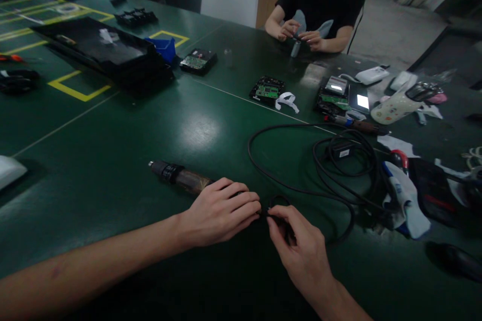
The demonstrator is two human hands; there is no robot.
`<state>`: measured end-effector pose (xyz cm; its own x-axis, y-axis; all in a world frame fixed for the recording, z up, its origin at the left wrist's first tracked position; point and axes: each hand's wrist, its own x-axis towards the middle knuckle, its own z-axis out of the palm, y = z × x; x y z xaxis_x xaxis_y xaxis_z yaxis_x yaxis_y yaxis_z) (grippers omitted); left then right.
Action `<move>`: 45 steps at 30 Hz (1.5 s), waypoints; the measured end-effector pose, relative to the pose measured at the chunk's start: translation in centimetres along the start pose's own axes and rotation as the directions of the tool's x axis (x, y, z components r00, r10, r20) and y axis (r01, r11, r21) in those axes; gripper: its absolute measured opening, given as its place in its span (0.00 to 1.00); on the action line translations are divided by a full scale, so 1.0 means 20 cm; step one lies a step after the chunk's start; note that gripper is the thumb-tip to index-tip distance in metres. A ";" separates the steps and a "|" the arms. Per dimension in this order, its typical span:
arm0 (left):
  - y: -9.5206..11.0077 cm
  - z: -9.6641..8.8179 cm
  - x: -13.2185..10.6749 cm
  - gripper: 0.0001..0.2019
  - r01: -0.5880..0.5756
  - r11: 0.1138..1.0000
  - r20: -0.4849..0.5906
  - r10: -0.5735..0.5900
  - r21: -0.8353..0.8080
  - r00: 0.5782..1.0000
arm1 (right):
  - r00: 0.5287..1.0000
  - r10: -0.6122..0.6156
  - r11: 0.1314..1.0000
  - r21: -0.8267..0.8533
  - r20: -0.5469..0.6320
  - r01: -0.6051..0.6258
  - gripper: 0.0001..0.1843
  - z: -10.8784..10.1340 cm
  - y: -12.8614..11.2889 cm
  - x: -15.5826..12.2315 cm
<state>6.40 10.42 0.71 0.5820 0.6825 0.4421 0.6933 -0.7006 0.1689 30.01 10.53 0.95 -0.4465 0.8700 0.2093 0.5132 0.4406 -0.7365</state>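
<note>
screwdriver (190, 180) on table (150, 125) | cable (331, 197) right of screwdriver | tray (124, 60) behind screwdriver, left | cup (393, 109) behind cable

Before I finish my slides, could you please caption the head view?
Left hand holding an electric screwdriver, right hand pinching black cable beside it, at a green table.

The green table (128, 135), marked with yellow tape (81, 95), carried a dark electric screwdriver (184, 178) toward its near side, a looping black cable (315, 155) to the right, a large black tray (130, 55) beside a blue bin (164, 49) on the left, and, farther right, circuit-board units (268, 91) and a patterned cup (393, 108).
</note>
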 end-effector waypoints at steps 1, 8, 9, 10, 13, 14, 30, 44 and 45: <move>0.00 0.00 0.00 0.10 0.003 1.000 -0.002 -0.003 0.005 1.000 | 1.000 -0.003 1.000 -0.001 -0.002 0.003 0.07 0.00 0.00 0.00; 0.00 0.00 0.00 0.13 -0.009 1.000 -0.003 0.009 0.002 1.000 | 1.000 0.001 1.000 0.012 0.023 -0.002 0.06 0.00 0.01 0.00; 0.00 0.00 0.00 0.12 -0.008 1.000 -0.005 0.008 -0.001 1.000 | 1.000 -0.001 1.000 0.014 0.026 0.001 0.06 0.00 0.01 -0.01; 0.01 0.00 0.00 0.11 -0.003 1.000 -0.009 0.003 -0.003 1.000 | 1.000 -0.005 1.000 0.016 0.028 0.004 0.06 0.00 0.01 -0.01; 0.01 0.01 0.01 0.09 0.020 1.000 -0.013 -0.020 -0.001 1.000 | 0.999 -0.016 1.000 0.021 0.028 0.015 0.06 0.00 0.02 -0.01; 0.00 0.01 0.01 0.09 0.020 1.000 -0.016 -0.020 0.003 1.000 | 0.999 -0.017 1.000 0.021 0.032 0.016 0.06 0.01 0.02 -0.01; -0.23 -0.05 -0.02 0.10 -0.119 0.993 -0.051 0.120 0.013 0.991 | 0.959 -0.253 0.957 -0.176 -0.124 0.230 0.12 -0.01 -0.02 -0.03; -0.92 -0.29 -0.29 0.16 0.375 0.906 -0.082 -0.366 0.197 0.927 | 0.952 -0.271 0.961 -0.092 -0.143 0.260 0.16 -0.02 -0.01 -0.04; -0.93 -0.29 -0.30 0.17 0.394 0.893 -0.080 -0.386 0.219 0.919 | 0.952 -0.271 0.961 -0.090 -0.141 0.261 0.16 -0.02 -0.01 -0.04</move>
<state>-12.48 18.26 0.09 0.2335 0.8808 0.4118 0.9411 -0.3112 0.1321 30.49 9.79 1.15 -0.4613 0.7399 0.4896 0.4432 0.6702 -0.5953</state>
